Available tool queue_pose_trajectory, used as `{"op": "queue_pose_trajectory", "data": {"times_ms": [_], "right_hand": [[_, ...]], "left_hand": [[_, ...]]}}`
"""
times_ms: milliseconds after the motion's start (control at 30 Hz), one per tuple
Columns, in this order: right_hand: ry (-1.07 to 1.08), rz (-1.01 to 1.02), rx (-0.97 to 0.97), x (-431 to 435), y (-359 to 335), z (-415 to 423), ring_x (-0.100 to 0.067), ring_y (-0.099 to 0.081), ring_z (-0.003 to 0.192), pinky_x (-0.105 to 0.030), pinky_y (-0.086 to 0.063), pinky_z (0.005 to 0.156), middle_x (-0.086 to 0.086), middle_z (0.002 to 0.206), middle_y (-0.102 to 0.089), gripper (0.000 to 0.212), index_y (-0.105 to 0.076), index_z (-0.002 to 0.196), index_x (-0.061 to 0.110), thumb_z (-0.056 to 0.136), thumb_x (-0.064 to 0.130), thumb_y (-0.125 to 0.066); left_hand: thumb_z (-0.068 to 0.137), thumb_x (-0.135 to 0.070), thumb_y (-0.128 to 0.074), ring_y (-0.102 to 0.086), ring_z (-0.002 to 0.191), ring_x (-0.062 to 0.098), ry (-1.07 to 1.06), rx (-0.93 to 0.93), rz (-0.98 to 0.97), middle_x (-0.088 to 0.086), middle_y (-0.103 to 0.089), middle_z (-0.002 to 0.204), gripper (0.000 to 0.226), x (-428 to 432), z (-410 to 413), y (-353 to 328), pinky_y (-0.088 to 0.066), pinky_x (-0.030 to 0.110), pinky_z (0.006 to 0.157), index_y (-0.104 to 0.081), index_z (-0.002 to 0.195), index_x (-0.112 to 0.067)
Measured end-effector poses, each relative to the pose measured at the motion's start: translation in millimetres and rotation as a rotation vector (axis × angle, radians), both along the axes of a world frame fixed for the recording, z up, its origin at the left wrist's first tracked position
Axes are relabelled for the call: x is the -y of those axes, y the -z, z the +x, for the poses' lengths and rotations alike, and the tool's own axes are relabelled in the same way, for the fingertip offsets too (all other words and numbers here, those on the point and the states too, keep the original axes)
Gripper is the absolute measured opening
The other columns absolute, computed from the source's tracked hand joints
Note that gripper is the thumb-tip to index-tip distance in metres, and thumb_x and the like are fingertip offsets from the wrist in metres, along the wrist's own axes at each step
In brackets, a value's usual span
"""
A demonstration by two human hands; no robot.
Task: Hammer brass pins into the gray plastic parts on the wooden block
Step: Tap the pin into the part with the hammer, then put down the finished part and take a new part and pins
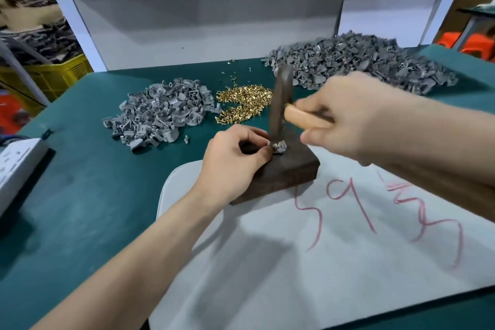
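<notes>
This is looking like a small factory workshop for hand assembly. A bench [80, 209] under green matting is carrying a smaller heap of gray plastic parts [158, 112] toward its far left edge, a larger heap [356, 64] at its far right corner, and loose brass pins [243, 104] between them. Near the middle, a left hand [233, 161] is pinching one gray part [278, 148] on a wooden block [284, 171] while a right hand [356, 118] is gripping a hammer [281, 104] over it. Past the left edge a yellow crate [61, 72] is sitting beneath piled dark gray pieces, and a white board [201, 21] is closing off the far edge.
</notes>
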State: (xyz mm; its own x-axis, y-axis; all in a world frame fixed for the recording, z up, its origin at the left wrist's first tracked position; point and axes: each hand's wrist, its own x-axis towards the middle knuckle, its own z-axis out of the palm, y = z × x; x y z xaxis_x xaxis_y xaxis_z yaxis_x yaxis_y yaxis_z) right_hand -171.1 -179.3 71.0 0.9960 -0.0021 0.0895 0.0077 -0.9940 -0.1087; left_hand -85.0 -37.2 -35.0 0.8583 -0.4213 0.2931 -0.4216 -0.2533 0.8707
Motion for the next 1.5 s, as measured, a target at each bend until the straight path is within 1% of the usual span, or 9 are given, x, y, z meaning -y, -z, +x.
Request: {"op": "queue_pose_trajectory", "data": {"times_ms": [100,167,300,467,767,1133,1333,1400,1500], "right_hand": [[0.102,0.275,0.243,25.8,-9.3,10.8,-0.012,-0.051,0.027,-0.017,-0.039,0.029,-0.008,0.054,-0.058,0.021,-0.066,0.097,0.006,0.086,0.023,-0.064],[0.221,0.668,0.314,49.3,-3.3,22.7,-0.013,-0.047,0.030,-0.017,-0.038,0.032,-0.006,0.053,-0.052,0.018,-0.066,0.095,0.005,0.088,0.022,-0.064],[0.369,1.535,-0.021,79.4,45.0,38.9,-0.003,-0.032,0.030,-0.015,-0.027,0.030,0.005,0.050,-0.039,0.018,-0.053,0.102,0.011,0.093,0.026,-0.053],[0.195,2.100,-0.022,99.6,103.4,36.1,-0.004,-0.031,0.026,-0.013,-0.024,0.031,0.009,0.044,-0.036,0.039,-0.056,0.109,0.006,0.076,0.027,-0.059],[0.147,2.205,-0.005,109.8,110.5,39.4,-0.005,-0.012,0.037,-0.014,-0.024,0.032,0.010,0.049,-0.034,0.035,-0.057,0.111,0.006,0.085,0.027,-0.048],[0.169,2.229,0.030,109.0,114.8,37.8,-0.004,-0.030,0.028,-0.014,-0.025,0.032,0.008,0.050,-0.034,0.040,-0.056,0.115,0.004,0.082,0.026,-0.053],[0.155,2.231,0.052,107.4,113.9,36.4,-0.004,-0.031,0.028,-0.014,-0.025,0.032,0.007,0.049,-0.036,0.035,-0.058,0.108,0.004,0.081,0.025,-0.052],[0.137,2.219,0.049,106.6,112.6,34.7,-0.004,-0.030,0.027,-0.014,-0.025,0.032,0.007,0.047,-0.035,0.032,-0.059,0.102,0.004,0.079,0.024,-0.051],[0.111,2.208,0.038,104.2,111.2,33.6,-0.003,-0.028,0.025,-0.015,-0.025,0.031,0.006,0.045,-0.034,0.022,-0.058,0.087,0.005,0.077,0.022,-0.049]], "left_hand": [[0.080,-0.012,-0.074,-0.064,0.095,0.010,-0.007,0.002,0.003,-0.012,-0.068,0.098,0.028,0.2,0.6,-1.0,-0.048,0.035,0.092,-0.062,0.063,-0.031],[0.080,-0.017,-0.075,-0.062,0.097,0.009,-0.039,0.013,0.032,-0.017,-0.066,0.097,0.026,0.6,-1.5,-1.9,-0.046,0.034,0.094,-0.063,0.064,-0.033],[0.080,-0.019,-0.075,-0.062,0.097,0.010,-0.061,0.034,0.026,-0.018,-0.066,0.094,0.026,1.0,-3.6,-1.9,-0.045,0.034,0.095,-0.064,0.063,-0.035],[0.080,-0.023,-0.075,-0.061,0.093,0.001,-0.066,0.041,0.027,-0.022,-0.066,0.093,0.027,0.9,-2.0,-0.5,-0.046,0.028,0.092,-0.065,0.062,-0.040],[0.079,-0.028,-0.074,-0.058,0.099,0.001,-0.077,-0.070,0.038,-0.027,-0.067,0.094,0.012,0.9,0.3,-2.7,-0.041,0.025,0.090,-0.073,0.067,-0.032],[0.081,-0.026,-0.072,-0.059,0.101,0.008,-0.087,-0.073,0.054,-0.025,-0.068,0.095,0.013,1.0,-1.8,-2.1,-0.043,0.035,0.096,-0.073,0.068,-0.029],[0.089,-0.011,-0.056,-0.064,0.088,0.006,-0.062,-0.221,-0.033,-0.005,-0.074,0.094,0.014,-2.3,0.5,-11.0,-0.044,0.024,0.076,-0.056,0.075,-0.011],[0.089,-0.010,-0.053,-0.066,0.086,0.011,-0.068,-0.298,-0.089,0.009,-0.073,0.092,0.015,-6.0,3.5,-20.6,-0.044,0.029,0.076,-0.053,0.074,-0.012],[0.088,-0.007,-0.051,-0.071,0.083,0.009,-0.063,-0.288,-0.102,0.007,-0.075,0.081,0.016,-15.0,6.3,-34.4,-0.043,0.031,0.082,-0.051,0.073,-0.013]]}}
